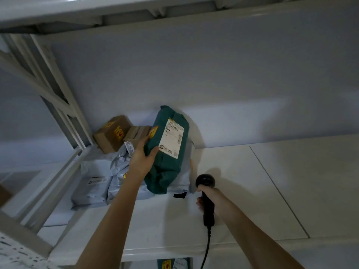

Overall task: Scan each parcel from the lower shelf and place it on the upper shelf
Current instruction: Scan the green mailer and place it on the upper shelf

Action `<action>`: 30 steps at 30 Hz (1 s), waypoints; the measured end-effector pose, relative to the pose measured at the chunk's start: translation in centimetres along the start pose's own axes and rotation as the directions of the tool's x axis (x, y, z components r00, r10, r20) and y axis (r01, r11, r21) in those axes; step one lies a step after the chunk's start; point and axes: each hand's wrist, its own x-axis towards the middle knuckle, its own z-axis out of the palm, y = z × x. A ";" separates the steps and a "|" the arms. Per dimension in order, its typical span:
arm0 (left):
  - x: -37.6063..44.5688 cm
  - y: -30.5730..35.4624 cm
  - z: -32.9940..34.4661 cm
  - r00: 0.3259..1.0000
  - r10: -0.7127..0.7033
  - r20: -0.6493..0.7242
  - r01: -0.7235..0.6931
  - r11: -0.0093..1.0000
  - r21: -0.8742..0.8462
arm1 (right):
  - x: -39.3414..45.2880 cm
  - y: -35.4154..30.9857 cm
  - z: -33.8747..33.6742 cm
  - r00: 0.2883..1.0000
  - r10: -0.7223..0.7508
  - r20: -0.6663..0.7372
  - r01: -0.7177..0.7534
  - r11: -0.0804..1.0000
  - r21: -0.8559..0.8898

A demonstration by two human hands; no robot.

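Observation:
A dark green parcel (167,152) with a white shipping label lies tilted on the white upper shelf (252,191), resting on grey mailer bags (101,183). My left hand (142,156) grips its left edge, thumb on the front face. My right hand (211,202) holds a black corded barcode scanner (205,183) just right of the parcel's lower end, head pointing up. Two brown cardboard boxes (112,133) with yellow stickers sit behind the mailers at the left. At the bottom edge, parcels on the lower shelf (171,264) peek out.
White metal shelf uprights (64,113) stand at the left. A grey wall backs the shelf. The underside of a higher shelf (97,8) runs across the top. The scanner's cable (206,247) hangs down over the shelf's front edge. The shelf's right part is bare.

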 end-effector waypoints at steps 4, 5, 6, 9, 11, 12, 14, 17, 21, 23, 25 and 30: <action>-3.3 -2.2 1.7 0.959 -0.272 0.081 0.274 0.813 -0.514 | -1.1 0.6 -1.4 0.999 0.004 0.035 -0.006 0.998 0.068; -4.1 -2.4 2.4 0.940 -0.314 0.132 0.326 0.721 -0.612 | -1.4 0.8 -1.8 0.999 -0.010 0.030 0.007 0.996 0.088; -4.8 -2.4 3.1 0.926 -0.329 0.186 0.363 0.632 -0.685 | -1.9 0.9 -2.2 0.999 -0.031 0.023 0.029 0.994 0.101; -6.7 -1.9 5.1 0.891 -0.347 0.294 0.441 0.503 -0.743 | -3.9 0.9 -3.8 0.991 -0.133 -0.034 0.136 0.985 0.104; -7.6 -1.5 6.5 0.876 -0.359 0.321 0.469 0.481 -0.741 | -5.9 0.5 -5.1 0.973 -0.214 -0.084 0.222 0.969 0.105; -7.9 -1.4 7.2 0.869 -0.371 0.328 0.480 0.469 -0.741 | -7.1 0.1 -5.7 0.962 -0.255 -0.102 0.264 0.959 0.098; -8.6 -1.0 8.4 0.862 -0.378 0.339 0.490 0.446 -0.749 | -9.7 -1.0 -6.7 0.934 -0.339 -0.114 0.346 0.937 0.048; -9.9 -0.2 10.1 0.876 -0.340 0.341 0.469 0.441 -0.765 | -13.8 -3.1 -7.8 0.879 -0.468 -0.095 0.464 0.884 -0.057; -11.0 1.3 12.0 0.892 -0.313 0.328 0.437 0.407 -0.802 | -18.5 -4.6 -8.2 0.817 -0.577 -0.004 0.570 0.808 -0.149; -11.2 1.9 12.7 0.901 -0.293 0.318 0.417 0.394 -0.819 | -20.0 -4.6 -8.2 0.794 -0.608 0.023 0.602 0.778 -0.181; -11.4 2.3 13.2 0.909 -0.276 0.312 0.403 0.389 -0.829 | -20.9 -4.4 -8.2 0.771 -0.636 0.030 0.625 0.746 -0.231; -12.2 2.6 13.4 0.916 -0.239 0.321 0.395 0.411 -0.822 | -22.2 -3.9 -7.6 0.756 -0.653 0.046 0.630 0.705 -0.325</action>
